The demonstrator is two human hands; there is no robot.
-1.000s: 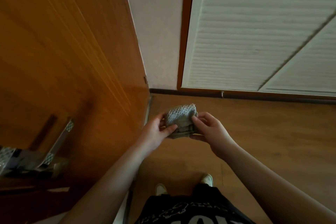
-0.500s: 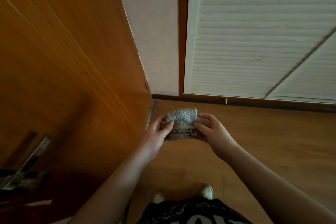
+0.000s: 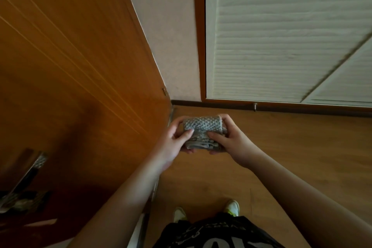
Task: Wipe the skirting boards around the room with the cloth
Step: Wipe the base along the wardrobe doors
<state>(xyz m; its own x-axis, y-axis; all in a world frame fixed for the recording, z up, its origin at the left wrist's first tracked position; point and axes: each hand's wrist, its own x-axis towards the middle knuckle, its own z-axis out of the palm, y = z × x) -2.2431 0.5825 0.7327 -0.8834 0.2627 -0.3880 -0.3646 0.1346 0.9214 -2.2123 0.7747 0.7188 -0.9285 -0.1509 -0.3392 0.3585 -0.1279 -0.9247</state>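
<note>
Cloth (image 3: 203, 131) now folded tighter, held lower in frame. Left hand (image 3: 173, 143) and right hand (image 3: 231, 141) both pinch it, mid-frame. Dark skirting board (image 3: 185, 102) just above.

Wood floor (image 3: 281, 157), orange wood door (image 3: 70, 66) left, white louvred doors (image 3: 281, 36), maybe closet.

There is one view only, from a head-worn camera; it looks forward and steeply down from standing height, so the wearer's own shoes (image 3: 232, 207) sit at the near edge and the wooden floor (image 3: 302, 147) fills the right; it faces a far corner where the dark skirting board (image 3: 187, 102) meets the orange wooden door (image 3: 70, 66) on the left; a white louvred door (image 3: 281, 36) rises at far right; the wide lens bends straight edges; both forearms reach in from the near edge, close to the lens.
</note>
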